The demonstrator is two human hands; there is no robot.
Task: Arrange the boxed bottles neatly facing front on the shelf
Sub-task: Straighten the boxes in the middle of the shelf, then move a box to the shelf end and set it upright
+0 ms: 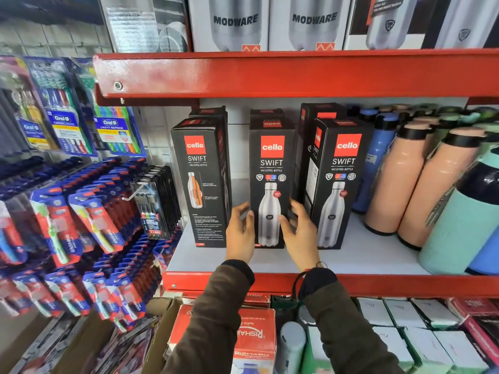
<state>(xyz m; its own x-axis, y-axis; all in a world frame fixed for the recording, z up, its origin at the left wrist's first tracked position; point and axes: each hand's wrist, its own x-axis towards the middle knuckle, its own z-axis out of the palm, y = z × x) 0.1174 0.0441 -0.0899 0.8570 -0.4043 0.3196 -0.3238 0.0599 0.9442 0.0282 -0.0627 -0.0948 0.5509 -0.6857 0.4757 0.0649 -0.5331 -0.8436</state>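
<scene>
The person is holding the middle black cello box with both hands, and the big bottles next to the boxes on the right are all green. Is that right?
Not quite. Both hands, left and right, do hold the middle cello box, but the head view shows the loose bottles on the right are not all green: two are peach, some blue, one mint green.

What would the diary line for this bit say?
step: straightening middle boxed bottle | left hand: on its left edge | right hand: on its right edge | left box: shows side panel | shelf

Red metal shelving [270,76] with a pale grey shelf board [364,255], white wire grid wall [54,41] at left.
</scene>
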